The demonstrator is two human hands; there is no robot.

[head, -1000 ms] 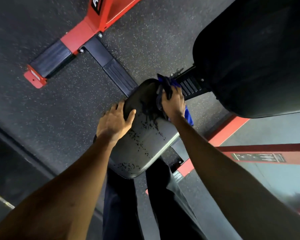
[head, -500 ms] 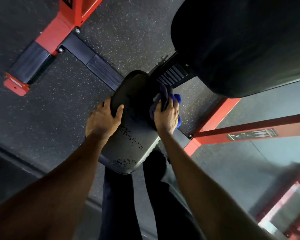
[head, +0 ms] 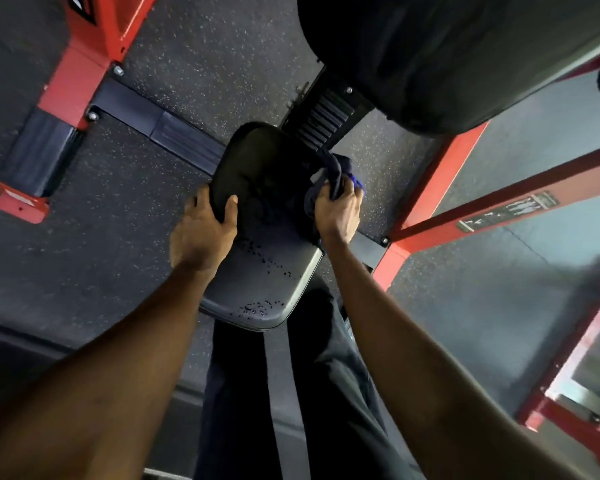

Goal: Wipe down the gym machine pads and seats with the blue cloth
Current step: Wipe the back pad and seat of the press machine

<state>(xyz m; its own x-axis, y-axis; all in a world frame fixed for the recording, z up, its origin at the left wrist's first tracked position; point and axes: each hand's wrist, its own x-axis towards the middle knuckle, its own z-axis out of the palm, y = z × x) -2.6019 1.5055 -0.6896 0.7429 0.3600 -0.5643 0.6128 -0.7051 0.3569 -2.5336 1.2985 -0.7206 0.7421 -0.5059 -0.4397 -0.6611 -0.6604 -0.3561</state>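
A black padded seat (head: pixel 264 271) of a red-framed gym machine sits in the middle of the view, with droplets of liquid scattered over its near half. My left hand (head: pixel 201 233) grips the seat's left edge, thumb on top. My right hand (head: pixel 338 209) is closed on the bunched blue cloth (head: pixel 329 174) and presses it against the seat's right edge. A large black back pad (head: pixel 447 53) hangs over the top right.
Red frame bars (head: pixel 430 188) run beside the seat on the right, and a red upright (head: pixel 84 64) with a black floor rail (head: pixel 160 126) stands at the top left. My dark trouser legs (head: pixel 291 393) are under the seat. Speckled rubber floor surrounds everything.
My right hand has slid the cloth from the seat's far end back along its right edge. My left hand stays on the left edge. The view has shifted toward the right.
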